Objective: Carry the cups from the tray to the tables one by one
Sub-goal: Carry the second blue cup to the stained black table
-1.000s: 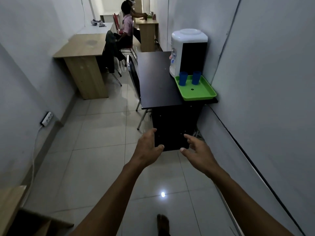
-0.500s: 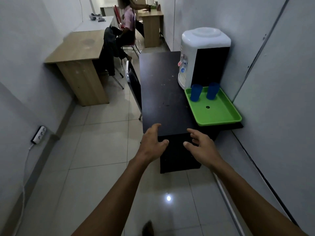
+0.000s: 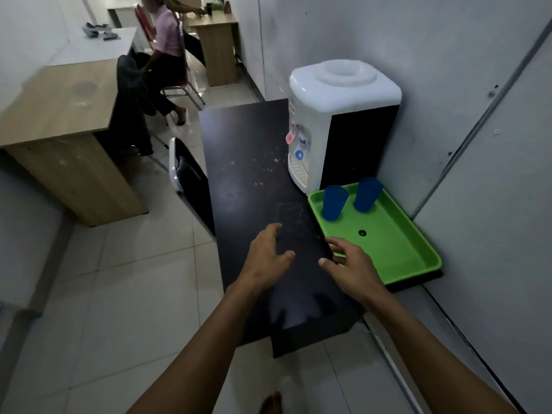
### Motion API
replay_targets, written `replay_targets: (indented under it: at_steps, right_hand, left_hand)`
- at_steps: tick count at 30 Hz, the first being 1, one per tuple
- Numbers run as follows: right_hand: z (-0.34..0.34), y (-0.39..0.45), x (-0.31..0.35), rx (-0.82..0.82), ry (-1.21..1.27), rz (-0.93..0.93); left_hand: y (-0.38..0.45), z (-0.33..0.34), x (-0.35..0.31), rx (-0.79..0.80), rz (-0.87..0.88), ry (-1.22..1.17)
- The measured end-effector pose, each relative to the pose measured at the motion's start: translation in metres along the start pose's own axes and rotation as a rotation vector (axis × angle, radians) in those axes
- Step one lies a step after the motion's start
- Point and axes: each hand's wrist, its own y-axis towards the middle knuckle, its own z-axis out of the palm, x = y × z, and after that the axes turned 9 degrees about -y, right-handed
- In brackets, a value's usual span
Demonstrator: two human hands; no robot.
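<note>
Left hand and right hand spread, holding nothing

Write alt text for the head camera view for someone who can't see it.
Two bare hands, left hand and right hand, reach open and empty over a black table toward a green tray holding two upright blue cups, beside a white water dispenser.

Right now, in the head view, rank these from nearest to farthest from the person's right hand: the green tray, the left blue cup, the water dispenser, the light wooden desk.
1. Green tray: just beyond the right hand, at its fingertips.
2. Left blue cup: on the tray's far end.
3. Water dispenser: behind the tray, against the wall.
4. Light wooden desk: across the aisle, far left.
</note>
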Motion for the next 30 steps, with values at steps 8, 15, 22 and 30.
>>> replay_targets:
  at_steps: [8, 15, 22, 30]
  right_hand:
    - [-0.021, 0.094, -0.017, -0.049, -0.006, 0.146]
    - [-0.033, 0.179, -0.058, -0.065, 0.007, 0.23]
    - [-0.032, 0.257, -0.102, -0.064, 0.057, 0.263]
    - [-0.019, 0.299, -0.133, -0.002, 0.086, 0.14]
  left_hand:
    - [0.114, 0.027, -0.007, 0.099, -0.018, -0.017]
    - [0.185, 0.064, 0.002, 0.103, -0.084, -0.049]
    - [0.25, 0.114, 0.028, 0.157, -0.181, -0.097]
    - [0.292, 0.138, 0.048, 0.237, -0.121, -0.044]
